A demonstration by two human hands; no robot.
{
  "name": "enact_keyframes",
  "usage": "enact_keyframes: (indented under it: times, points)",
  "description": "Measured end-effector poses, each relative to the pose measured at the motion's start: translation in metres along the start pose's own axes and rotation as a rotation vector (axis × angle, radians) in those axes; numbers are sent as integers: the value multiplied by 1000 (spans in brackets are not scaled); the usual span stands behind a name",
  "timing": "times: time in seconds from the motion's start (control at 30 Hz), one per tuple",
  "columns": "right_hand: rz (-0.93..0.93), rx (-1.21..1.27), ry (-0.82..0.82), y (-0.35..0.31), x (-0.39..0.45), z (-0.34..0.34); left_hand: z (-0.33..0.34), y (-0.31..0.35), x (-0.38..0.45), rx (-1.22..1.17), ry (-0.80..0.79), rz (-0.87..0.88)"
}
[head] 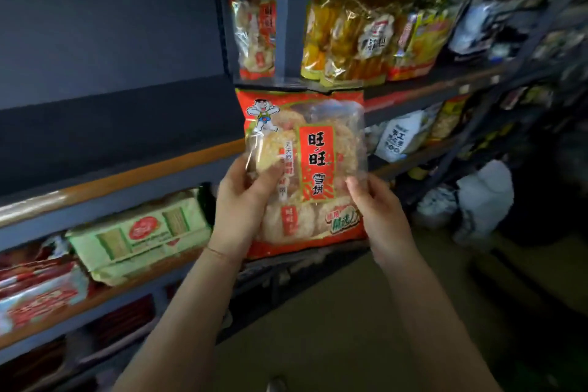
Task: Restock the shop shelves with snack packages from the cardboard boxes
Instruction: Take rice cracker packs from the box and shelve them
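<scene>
Floor (pixel 366 312) dull tan below the racks. White sacks (pixel 483 197) slumped on it at right (contents unreadable, blurred).

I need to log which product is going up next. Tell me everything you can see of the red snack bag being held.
The red snack bag is glossy plastic with a clear window showing pale round rice crackers, a cartoon boy at top left and a red label with Chinese characters. It looks full and sealed, held upright, facing the camera, in front of the shelves. The left hand grips its left edge, thumb on the front; the right hand holds its right edge.
</scene>
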State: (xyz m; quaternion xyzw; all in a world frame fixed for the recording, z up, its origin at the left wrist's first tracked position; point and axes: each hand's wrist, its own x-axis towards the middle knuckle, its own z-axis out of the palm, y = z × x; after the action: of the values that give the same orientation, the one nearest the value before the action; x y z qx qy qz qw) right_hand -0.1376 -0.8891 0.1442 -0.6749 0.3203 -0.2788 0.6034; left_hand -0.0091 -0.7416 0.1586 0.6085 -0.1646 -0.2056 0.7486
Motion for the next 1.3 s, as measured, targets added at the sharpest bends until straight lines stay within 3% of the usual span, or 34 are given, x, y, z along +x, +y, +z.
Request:
enact_keyframes:
  times: [0.17, 0.37, 0.53, 0.8, 1.07, 1.3]
  points:
    - [-24, -41, 186, -18, 65, -62, 88, -11, 51, -17, -104, 0]
    - [-78, 35, 299, -34, 117, -103, 140, -15, 87, 227, -129, 168]
    - [-205, -48, 139, -55, 169, -85, 152, -20, 117, 404, 30, 278]
    - [-327, -165, -203, -85, 251, -43, 168, -2, 165, 269, 331, 344]
    - [-247, -222, -585, -104, 300, -16, 175, 3, 211, 202, 639, 331]
    - [-128, -366, -645, -95, 328, 23, 165, 9, 243, 227, 868, 264]
